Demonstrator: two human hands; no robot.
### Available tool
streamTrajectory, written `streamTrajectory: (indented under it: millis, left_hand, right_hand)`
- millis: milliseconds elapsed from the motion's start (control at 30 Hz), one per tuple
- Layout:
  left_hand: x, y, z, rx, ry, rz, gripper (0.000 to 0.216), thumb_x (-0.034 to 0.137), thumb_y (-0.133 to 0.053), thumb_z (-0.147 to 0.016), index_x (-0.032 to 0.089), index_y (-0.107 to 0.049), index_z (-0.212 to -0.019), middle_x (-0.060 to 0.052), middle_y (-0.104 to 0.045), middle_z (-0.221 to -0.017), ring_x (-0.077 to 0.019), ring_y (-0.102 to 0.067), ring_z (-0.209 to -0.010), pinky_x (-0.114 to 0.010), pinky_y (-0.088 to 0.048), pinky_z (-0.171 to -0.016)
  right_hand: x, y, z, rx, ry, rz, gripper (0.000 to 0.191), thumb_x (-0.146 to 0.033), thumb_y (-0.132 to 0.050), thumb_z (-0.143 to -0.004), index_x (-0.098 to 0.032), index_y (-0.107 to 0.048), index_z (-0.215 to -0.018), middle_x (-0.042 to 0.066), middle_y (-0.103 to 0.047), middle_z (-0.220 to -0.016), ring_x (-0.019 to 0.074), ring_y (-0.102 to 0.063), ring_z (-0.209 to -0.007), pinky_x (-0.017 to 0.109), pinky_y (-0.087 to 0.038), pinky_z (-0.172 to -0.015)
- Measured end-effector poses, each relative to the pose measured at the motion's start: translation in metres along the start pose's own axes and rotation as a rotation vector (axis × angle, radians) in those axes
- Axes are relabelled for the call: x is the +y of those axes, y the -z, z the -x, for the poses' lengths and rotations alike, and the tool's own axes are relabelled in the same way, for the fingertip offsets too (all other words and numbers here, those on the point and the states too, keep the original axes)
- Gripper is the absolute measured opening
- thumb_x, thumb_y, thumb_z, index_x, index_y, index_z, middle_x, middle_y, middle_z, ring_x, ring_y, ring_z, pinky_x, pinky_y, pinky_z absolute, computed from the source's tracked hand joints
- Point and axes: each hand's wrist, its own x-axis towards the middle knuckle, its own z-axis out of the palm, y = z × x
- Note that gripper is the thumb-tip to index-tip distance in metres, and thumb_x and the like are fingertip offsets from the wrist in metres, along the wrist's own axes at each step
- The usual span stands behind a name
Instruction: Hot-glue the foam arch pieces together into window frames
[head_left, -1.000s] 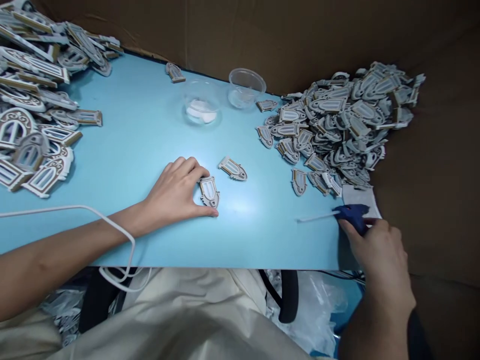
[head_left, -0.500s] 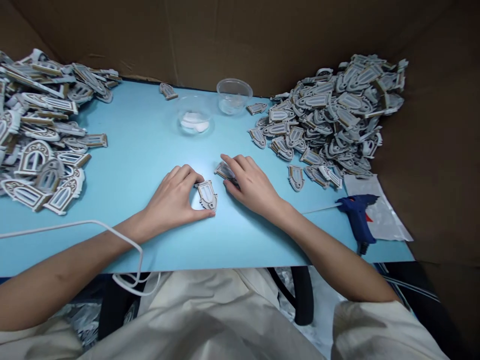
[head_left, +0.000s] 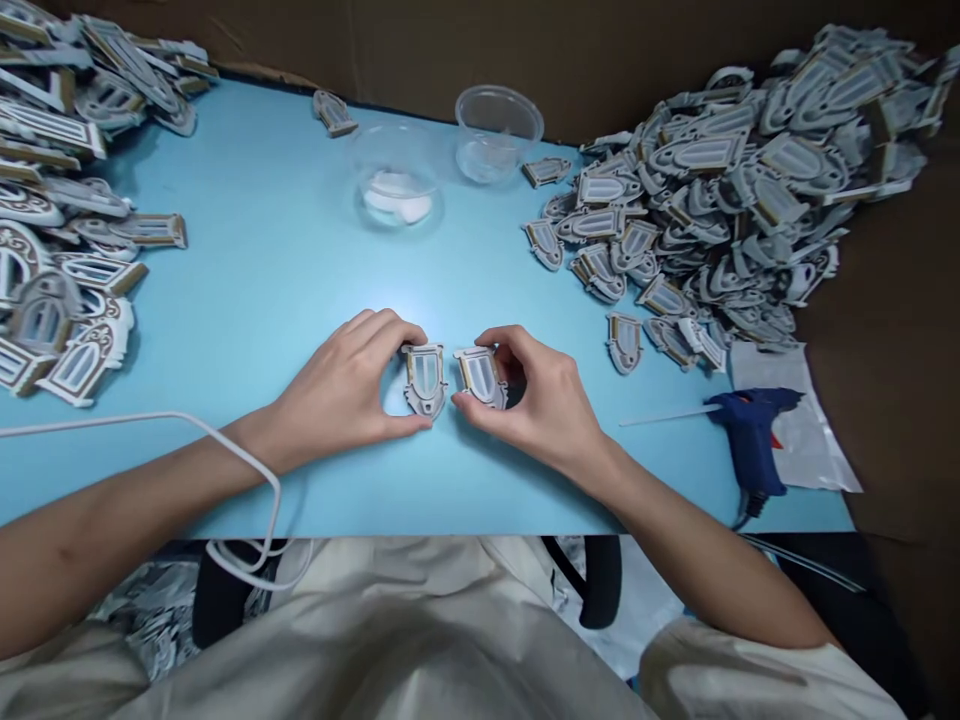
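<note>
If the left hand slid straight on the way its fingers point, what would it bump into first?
Probably the right window piece, pinched by the right hand; it lies just beyond the left window piece that the left hand pinches.

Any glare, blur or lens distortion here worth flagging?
Head view: soft glare on the blue table above the left hand, pinching the left window piece, and right hand, pinching the right window piece; centre sharp; the right pile looks stretched and smeared toward the corner.

Light blue table (head_left: 247,290), brown cardboard walls (head_left: 637,45) behind and at right, overhead glare (head_left: 450,300) mid-table
</note>
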Motion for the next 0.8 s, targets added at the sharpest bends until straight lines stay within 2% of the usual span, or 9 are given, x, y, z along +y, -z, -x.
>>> streamTrajectory:
  millis: [167, 300, 600, 800]
  left_hand:
    - [-0.0003, 0.0006, -0.0006, -0.013, 0.001, 0.028, 0.053, 0.037, -0.092, -0.081, 0.022, -0.059, -0.120, -0.006, -0.072, -0.114, -0.0273, -0.066, -0.103, -0.040, -0.053, -0.092]
    - [-0.0013, 0.0009, -0.0015, -0.029, 0.017, 0.010, 0.054, 0.044, -0.092, -0.081, 0.023, -0.061, -0.120, -0.007, -0.073, -0.112, -0.0282, -0.066, -0.103, -0.041, -0.053, -0.093]
    - [-0.0061, -0.0019, -0.0002, -0.009, -0.046, -0.004, 0.060, 0.052, -0.096, -0.081, 0.021, -0.063, -0.121, -0.007, -0.074, -0.109, -0.0279, -0.065, -0.100, -0.040, -0.053, -0.089]
    - [-0.0055, -0.0008, -0.0009, -0.030, -0.020, 0.022, 0.058, 0.054, -0.095, -0.081, 0.023, -0.063, -0.118, -0.007, -0.074, -0.110, -0.0279, -0.066, -0.100, -0.041, -0.053, -0.089]
  right_hand:
    - [0.0011, -0.0026, 0.0034, 0.023, 0.078, 0.091, 0.042, -0.046, -0.077, -0.084, -0.021, -0.065, -0.116, 0.002, -0.069, -0.087, 0.0190, -0.060, -0.075, 0.033, -0.047, -0.076]
    - [0.0021, -0.0030, 0.0039, 0.010, 0.081, 0.143, 0.042, -0.049, -0.076, -0.086, -0.022, -0.065, -0.117, 0.004, -0.070, -0.088, 0.0210, -0.061, -0.076, 0.035, -0.048, -0.080]
    - [0.0011, -0.0044, 0.0048, -0.007, 0.079, 0.150, 0.046, -0.053, -0.077, -0.088, -0.020, -0.065, -0.118, 0.004, -0.072, -0.091, 0.0205, -0.061, -0.075, 0.035, -0.046, -0.081]
    - [0.0000, -0.0045, 0.0048, -0.020, 0.086, 0.155, 0.048, -0.055, -0.076, -0.089, -0.020, -0.064, -0.120, 0.005, -0.072, -0.092, 0.0206, -0.062, -0.077, 0.035, -0.045, -0.081]
